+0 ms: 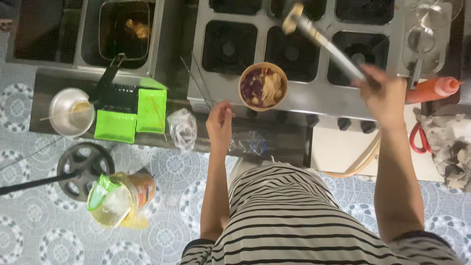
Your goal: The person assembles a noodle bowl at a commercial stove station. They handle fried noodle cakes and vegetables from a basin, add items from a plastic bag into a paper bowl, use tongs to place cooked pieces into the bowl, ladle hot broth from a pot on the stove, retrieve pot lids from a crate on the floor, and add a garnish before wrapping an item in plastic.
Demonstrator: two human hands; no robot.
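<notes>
Striped fabric of the person's shirt [294,221] fills the near edge. Beyond it, the right hand [382,95] grips metal tongs [326,44], whose far tips pinch a pale morsel of food [293,17] above the steel wells of the counter [304,95]. Left of that, the left hand [219,122] hangs loosely curled and holds nothing, just near and left of a round bowl [263,86] of noodles and purple shreds sitting on the counter's near ledge.
</notes>
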